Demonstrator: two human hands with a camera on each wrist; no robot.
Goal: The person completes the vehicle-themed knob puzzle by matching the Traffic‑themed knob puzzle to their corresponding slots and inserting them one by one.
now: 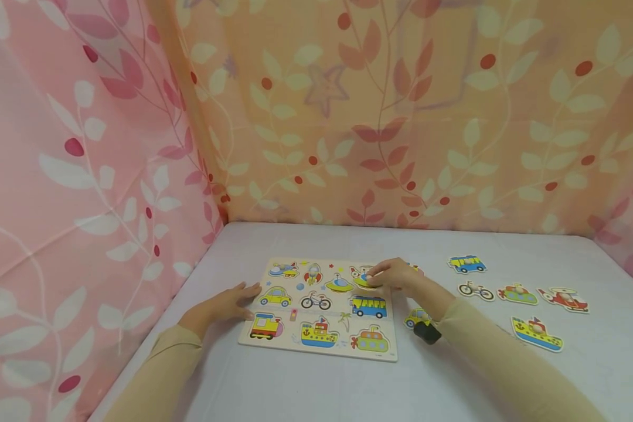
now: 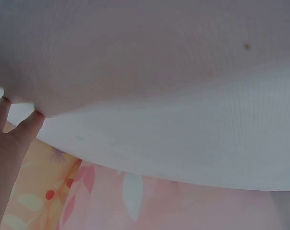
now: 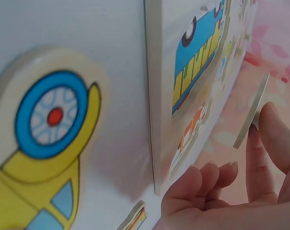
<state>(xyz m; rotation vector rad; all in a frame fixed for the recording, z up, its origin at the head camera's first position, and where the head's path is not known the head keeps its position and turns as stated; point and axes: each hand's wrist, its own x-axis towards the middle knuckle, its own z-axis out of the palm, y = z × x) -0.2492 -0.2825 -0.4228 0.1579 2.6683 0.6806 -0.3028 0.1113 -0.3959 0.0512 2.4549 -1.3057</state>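
A wooden puzzle board (image 1: pixel 316 350) printed with vehicles lies flat on the white table. My left hand (image 1: pixel 227 306) rests at its left edge, fingers spread and fairly straight; the left wrist view catches only part of that hand. Over the board's upper right, my right hand (image 1: pixel 403 276) pinches a flying saucer puzzle piece (image 1: pixel 363 283) between thumb and forefinger. In the right wrist view this thin piece (image 3: pixel 252 112) is seen edge-on, raised off the board, gripped at its back. It partly covers the printed helicopter in the head view.
Right of the board lie loose pieces: a bus (image 1: pixel 467 264), a bicycle (image 1: pixel 476 291), a submarine (image 1: pixel 518 293), a helicopter (image 1: pixel 564 299) and a ship (image 1: pixel 537 334). A yellow car piece (image 1: pixel 417 317) lies by the right forearm. Patterned curtains (image 1: pixel 401 117) surround the table.
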